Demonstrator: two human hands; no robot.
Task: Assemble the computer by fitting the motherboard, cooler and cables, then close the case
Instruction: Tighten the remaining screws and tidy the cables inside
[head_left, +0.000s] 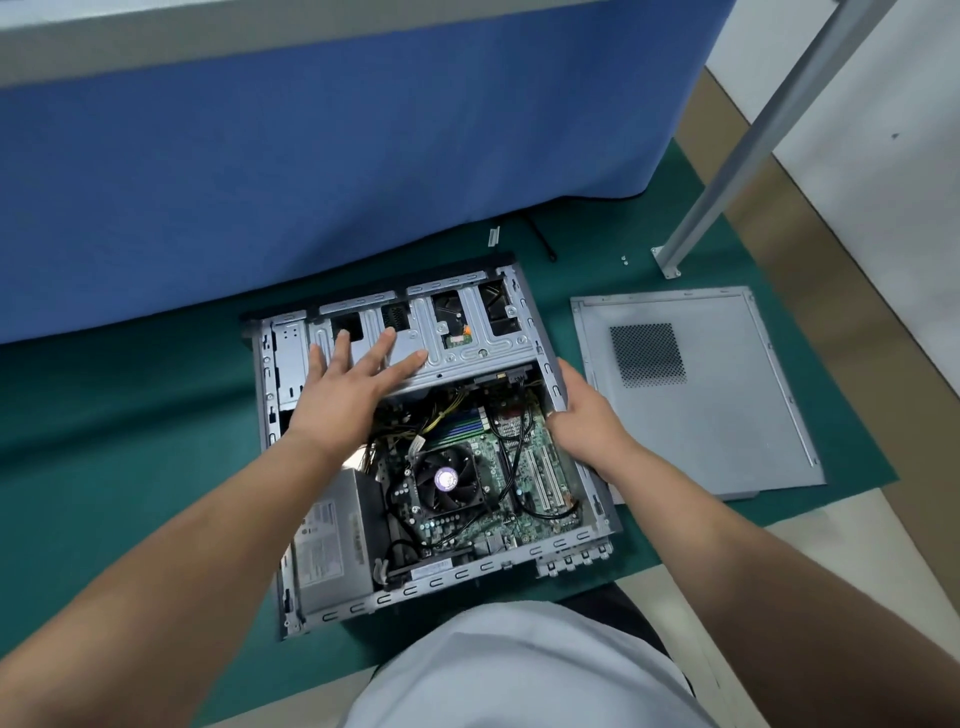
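Metal drive cage (457, 338) carries the left hand (345, 384), fingers straight and spread, pressing flat, grip released. The right hand (584, 415) grasps the right wall of the case (553, 374), fingers curled over its edge. The case lies open side up on a green mat (130, 441), its long axis running away from the person, drive end far. Inside sit the motherboard (524, 457), cooler (447, 480) and cables (545, 514). Just right lies the panel (727, 405), flat. Beyond hangs a blue cloth (311, 156); a grey post (753, 140) stands right.
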